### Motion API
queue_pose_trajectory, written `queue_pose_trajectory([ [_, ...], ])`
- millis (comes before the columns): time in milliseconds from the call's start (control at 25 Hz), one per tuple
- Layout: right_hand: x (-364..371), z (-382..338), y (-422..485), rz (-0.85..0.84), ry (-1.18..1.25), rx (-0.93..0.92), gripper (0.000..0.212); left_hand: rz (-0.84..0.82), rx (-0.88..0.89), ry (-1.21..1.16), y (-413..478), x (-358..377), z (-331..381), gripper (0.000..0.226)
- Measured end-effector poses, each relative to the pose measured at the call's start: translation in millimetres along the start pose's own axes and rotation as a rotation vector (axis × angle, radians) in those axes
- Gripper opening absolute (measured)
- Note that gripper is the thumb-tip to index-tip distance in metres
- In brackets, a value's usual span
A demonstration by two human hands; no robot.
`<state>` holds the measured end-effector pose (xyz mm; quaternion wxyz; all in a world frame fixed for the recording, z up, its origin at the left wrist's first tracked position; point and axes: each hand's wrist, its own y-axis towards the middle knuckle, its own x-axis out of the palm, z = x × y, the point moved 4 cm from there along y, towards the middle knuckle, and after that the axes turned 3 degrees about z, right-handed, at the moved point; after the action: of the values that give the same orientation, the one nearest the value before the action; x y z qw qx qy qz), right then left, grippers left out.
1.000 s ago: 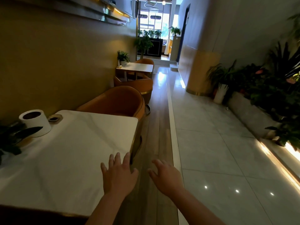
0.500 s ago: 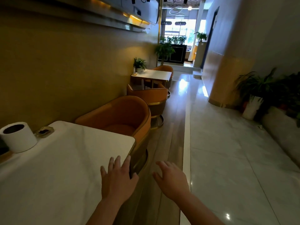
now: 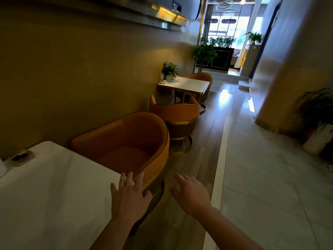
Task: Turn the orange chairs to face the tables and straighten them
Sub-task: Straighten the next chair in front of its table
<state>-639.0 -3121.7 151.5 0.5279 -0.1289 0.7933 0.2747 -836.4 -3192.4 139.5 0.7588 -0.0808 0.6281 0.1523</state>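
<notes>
A round-backed orange chair [image 3: 133, 141] stands at the far side of the near white table [image 3: 54, 195], its open seat turned toward the wall and table corner. My left hand [image 3: 128, 195] hovers open over the table's corner, just short of the chair's rim. My right hand [image 3: 191, 193] is open over the wooden floor strip, to the right of the chair. Behind it a second orange chair [image 3: 175, 112] shows its back to me and faces a far white table [image 3: 187, 85]. A third orange chair [image 3: 202, 77] sits beyond that table.
A wall runs along the left. A small ashtray [image 3: 19, 156] sits on the near table. A potted plant [image 3: 170, 70] stands on the far table. Tiled floor [image 3: 261, 177] stretches right, with planters [image 3: 317, 134] along the right wall.
The view has moved forward and closer to the near orange chair. Both hands stay open and have advanced toward the chair's rim. The paper roll has slid out of view at left.
</notes>
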Motion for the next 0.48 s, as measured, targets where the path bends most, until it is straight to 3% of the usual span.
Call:
queue_pose_trajectory([
  [480,49.7,146.5,272.5,-0.163,0.056,-0.095,0.042,-0.014,-0.197,-0.015,263.5,44.0,40.1,0.073],
])
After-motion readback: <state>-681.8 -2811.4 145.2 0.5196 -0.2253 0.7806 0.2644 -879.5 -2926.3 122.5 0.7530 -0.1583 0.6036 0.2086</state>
